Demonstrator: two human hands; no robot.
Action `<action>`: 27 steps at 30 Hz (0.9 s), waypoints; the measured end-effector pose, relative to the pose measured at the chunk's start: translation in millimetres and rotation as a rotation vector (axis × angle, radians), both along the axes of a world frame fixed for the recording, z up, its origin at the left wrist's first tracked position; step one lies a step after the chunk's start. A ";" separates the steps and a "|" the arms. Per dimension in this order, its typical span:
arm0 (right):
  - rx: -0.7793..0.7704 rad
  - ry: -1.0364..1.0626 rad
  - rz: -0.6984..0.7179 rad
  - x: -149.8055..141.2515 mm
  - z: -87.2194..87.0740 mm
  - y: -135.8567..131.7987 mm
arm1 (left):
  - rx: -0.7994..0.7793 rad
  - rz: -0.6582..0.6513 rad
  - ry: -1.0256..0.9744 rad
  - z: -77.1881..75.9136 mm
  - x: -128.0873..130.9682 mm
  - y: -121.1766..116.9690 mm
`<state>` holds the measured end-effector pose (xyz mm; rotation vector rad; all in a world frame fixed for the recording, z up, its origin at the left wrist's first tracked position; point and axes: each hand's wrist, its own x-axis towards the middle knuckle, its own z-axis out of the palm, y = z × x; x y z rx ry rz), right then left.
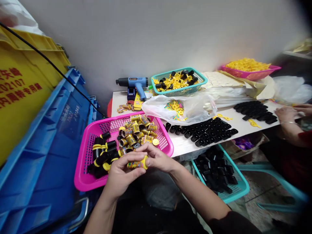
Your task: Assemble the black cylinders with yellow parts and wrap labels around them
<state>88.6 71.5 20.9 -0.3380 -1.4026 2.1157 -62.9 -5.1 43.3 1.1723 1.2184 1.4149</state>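
My left hand is closed around a small yellow printed bottle lying sideways. At the bottle's yellow capped end, the fingers of my right hand grip it too. Both hands are above the near edge of a pink basket. Inside that basket, black tubes with yellow caps lie on the left. Several loose yellow printed sleeves or wrapped tubes are heaped on the right, with a round yellow cap near my right hand.
Behind the basket lies a blue heat gun. Rows of black tubes cover the white table, beside a plastic bag. Turquoise baskets hold parts. Blue crates rise at left. At right, another person's hand works.
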 end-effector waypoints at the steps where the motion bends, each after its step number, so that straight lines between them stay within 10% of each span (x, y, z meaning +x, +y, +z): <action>1: -0.014 -0.006 0.006 -0.6 0.1 0.1 | -0.006 -0.013 -0.002 -0.5 -0.7 0.1; 13: 0.257 -0.102 -0.128 10.0 20.5 2.9 | -0.034 -0.149 -0.099 14.7 -11.6 0.5; 27: -0.006 0.023 0.057 6.0 0.8 -6.0 | -0.206 -0.201 -0.035 21.5 -4.5 -0.1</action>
